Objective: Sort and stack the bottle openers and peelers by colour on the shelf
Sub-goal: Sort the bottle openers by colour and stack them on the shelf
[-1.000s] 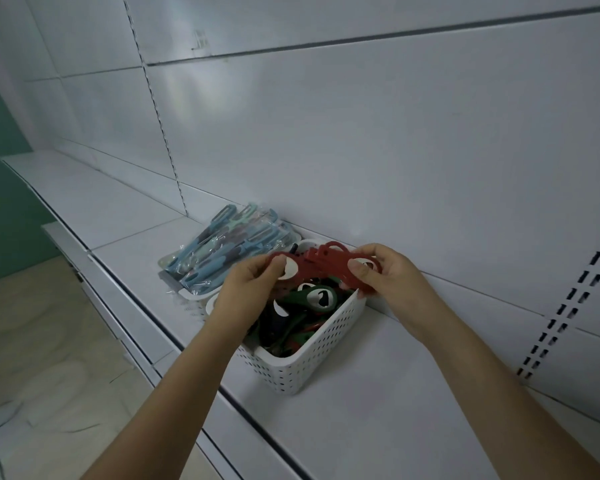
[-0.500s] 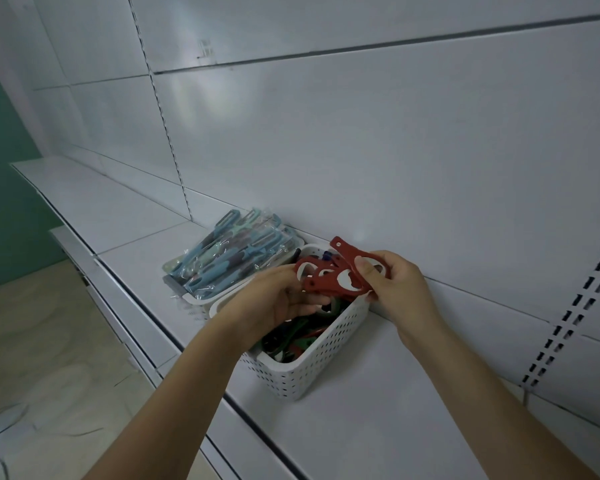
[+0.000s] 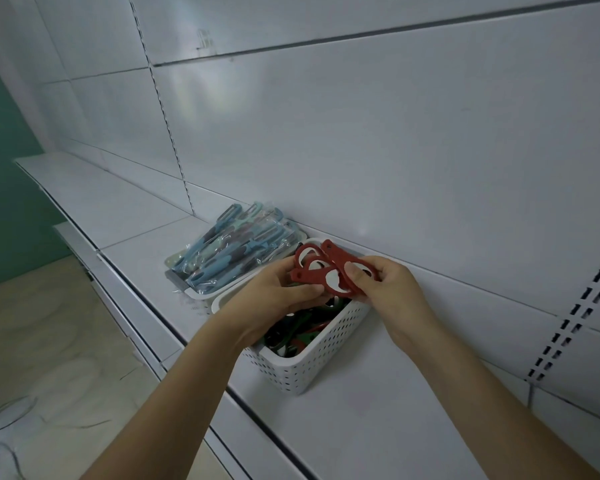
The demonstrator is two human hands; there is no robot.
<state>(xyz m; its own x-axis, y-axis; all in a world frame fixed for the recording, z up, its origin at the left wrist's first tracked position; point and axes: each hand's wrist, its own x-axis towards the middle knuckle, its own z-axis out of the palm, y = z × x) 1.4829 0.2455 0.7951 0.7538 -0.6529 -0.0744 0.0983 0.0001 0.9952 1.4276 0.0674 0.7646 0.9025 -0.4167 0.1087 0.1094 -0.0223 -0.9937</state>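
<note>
Since a second ago, three red bottle openers (image 3: 326,271) have been drawn together into a fanned bunch above the white basket (image 3: 312,358). One end is pinched by the left hand (image 3: 278,289), fingers curled beneath; the other is pinched by the right hand (image 3: 385,285) between thumb and fingers. Left of both hands, one tray of bagged peelers (image 3: 236,247) is seen on the shelf (image 3: 378,427); their number cannot be counted.

Red bottle openers (image 3: 329,273) (flat, with oval cut-outs) fan out above the white perforated basket (image 3: 312,358) before you, which holds more openers (image 3: 293,332) in green, dark and red. Just beside it, blue and teal peelers (image 3: 236,247) lie bagged on the shelf (image 3: 378,420).
</note>
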